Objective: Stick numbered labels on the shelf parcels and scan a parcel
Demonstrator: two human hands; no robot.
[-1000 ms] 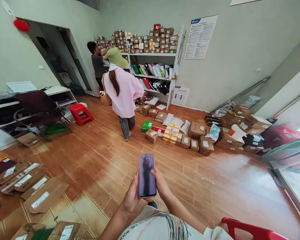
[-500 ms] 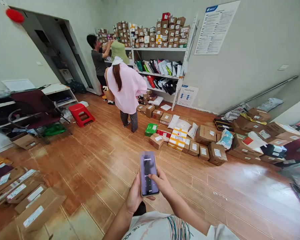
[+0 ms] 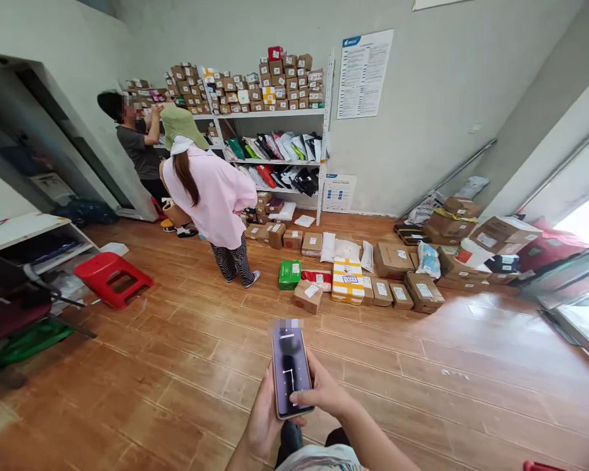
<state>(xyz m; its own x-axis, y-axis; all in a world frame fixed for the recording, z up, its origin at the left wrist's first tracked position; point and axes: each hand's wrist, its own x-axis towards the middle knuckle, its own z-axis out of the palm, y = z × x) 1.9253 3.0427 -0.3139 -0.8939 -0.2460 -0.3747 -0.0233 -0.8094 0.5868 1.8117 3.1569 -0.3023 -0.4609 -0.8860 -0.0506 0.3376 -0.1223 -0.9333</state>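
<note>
A smartphone (image 3: 290,367) with a lit screen is upright in front of me, low in the view. My left hand (image 3: 262,418) wraps round its left edge and back and holds it. My right hand (image 3: 324,392) rests against the phone's right side, its thumb pressed on the lower screen. Both forearms come up from the bottom edge.
A person in a pink shirt and green hat (image 3: 209,193) stands ahead, a second person (image 3: 135,140) behind at a white shelf (image 3: 275,114) stacked with parcels. Cardboard boxes (image 3: 348,278) line the floor to the right. A red stool (image 3: 112,278) and dark chair (image 3: 4,301) stand left.
The view has swung right and the parcels at lower left have left it. The person in pink has stepped a little nearer the shelf. My right thumb has slid lower on the phone screen.
</note>
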